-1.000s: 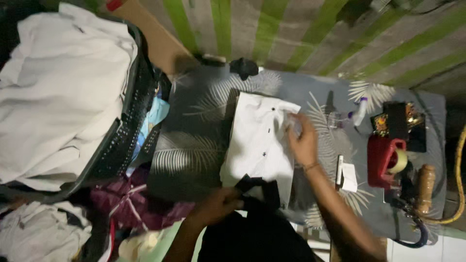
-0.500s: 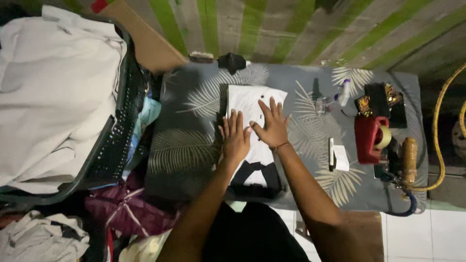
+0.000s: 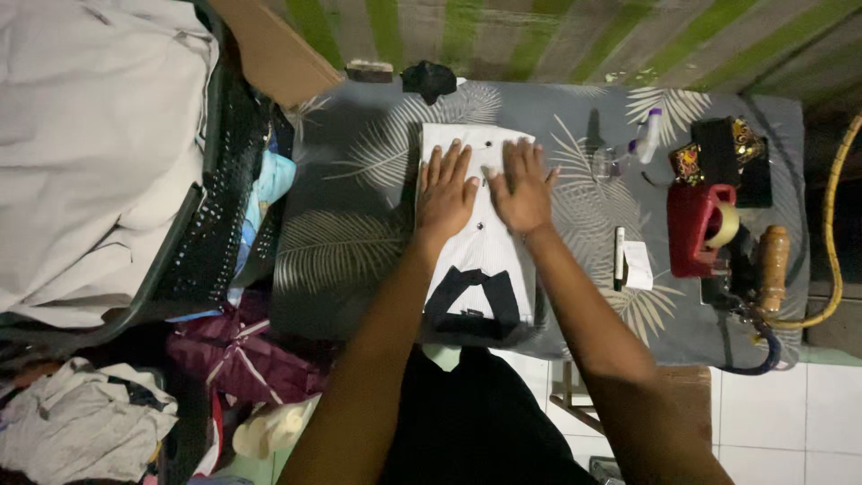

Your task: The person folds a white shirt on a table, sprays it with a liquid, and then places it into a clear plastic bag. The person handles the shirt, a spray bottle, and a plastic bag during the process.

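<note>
A folded white shirt with a black collar and small dark buttons lies on the grey leaf-patterned ironing table. My left hand rests flat on the shirt's upper left part, fingers spread. Beside it, my right hand presses flat on the upper right part. Neither hand grips anything. The black collar lies at the near end, close to my body.
A black basket piled with white laundry stands at the left. A red tape dispenser, an iron with a wooden handle, a spray bottle and a yellow hose sit at the right. Clothes lie heaped on the floor.
Both hands have slid up the shirt, away from my body, and lie flat side by side. A second ago the left hand was at the collar.
</note>
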